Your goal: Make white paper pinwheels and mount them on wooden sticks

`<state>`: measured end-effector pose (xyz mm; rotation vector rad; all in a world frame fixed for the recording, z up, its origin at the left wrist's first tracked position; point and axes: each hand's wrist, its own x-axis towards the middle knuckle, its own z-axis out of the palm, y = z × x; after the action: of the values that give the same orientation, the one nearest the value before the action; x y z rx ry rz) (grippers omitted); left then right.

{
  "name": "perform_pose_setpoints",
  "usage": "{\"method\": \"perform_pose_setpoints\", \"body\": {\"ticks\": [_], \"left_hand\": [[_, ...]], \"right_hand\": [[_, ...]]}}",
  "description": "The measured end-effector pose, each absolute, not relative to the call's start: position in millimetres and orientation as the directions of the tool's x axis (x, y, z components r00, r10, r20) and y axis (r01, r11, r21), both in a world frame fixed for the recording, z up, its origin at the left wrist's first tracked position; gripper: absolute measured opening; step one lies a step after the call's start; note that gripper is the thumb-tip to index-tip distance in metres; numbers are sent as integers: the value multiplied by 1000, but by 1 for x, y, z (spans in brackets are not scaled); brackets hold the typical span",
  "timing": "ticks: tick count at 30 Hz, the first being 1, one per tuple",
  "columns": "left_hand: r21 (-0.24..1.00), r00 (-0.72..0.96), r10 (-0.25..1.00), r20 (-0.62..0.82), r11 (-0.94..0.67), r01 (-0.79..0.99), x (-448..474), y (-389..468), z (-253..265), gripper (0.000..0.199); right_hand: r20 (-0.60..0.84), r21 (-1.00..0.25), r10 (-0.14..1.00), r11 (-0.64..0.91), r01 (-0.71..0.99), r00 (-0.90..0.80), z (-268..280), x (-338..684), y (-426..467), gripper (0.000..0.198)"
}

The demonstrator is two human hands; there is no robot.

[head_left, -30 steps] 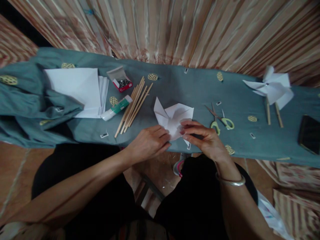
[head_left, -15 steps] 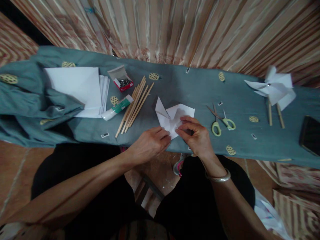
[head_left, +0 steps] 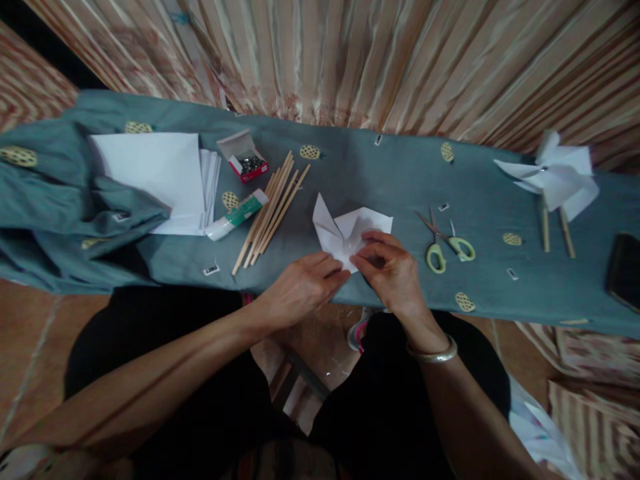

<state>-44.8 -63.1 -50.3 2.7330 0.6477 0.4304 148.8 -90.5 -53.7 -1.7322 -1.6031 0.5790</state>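
A white sheet of paper (head_left: 329, 230), cut and partly folded with points sticking up, lies at the table's near edge. My left hand (head_left: 313, 283) grips its lower left part with fingers together. From the right, my right hand (head_left: 387, 267) pinches the paper near its middle, thumb and index finger close together; a bracelet circles that wrist. My fingers hide the paper's lower edge. Scissors with green handles (head_left: 445, 247) lie partly spread just right of my right hand. A bundle of wooden sticks (head_left: 270, 213) rests to the left of the paper.
On the left are a stack of white paper (head_left: 150, 173), a green-and-white tube (head_left: 237, 215) and an open red box of small metal pieces (head_left: 245, 160). Paper pinwheels on sticks (head_left: 560, 177) lie at the right, with a dark phone-like object (head_left: 625, 270) nearby. A striped curtain (head_left: 330, 60) hangs behind.
My left fingers have shifted slightly right along the paper's lower edge, closer to my right fingertips. My right hand keeps its pinch. The view has moved a little.
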Motion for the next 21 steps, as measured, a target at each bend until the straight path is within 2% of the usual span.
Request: {"method": "perform_pose_setpoints", "body": {"ticks": [21], "left_hand": [[380, 842, 495, 212, -836, 396, -44, -65, -51, 18]], "right_hand": [[168, -705, 976, 19, 708, 141, -54, 145, -88, 11]]}}
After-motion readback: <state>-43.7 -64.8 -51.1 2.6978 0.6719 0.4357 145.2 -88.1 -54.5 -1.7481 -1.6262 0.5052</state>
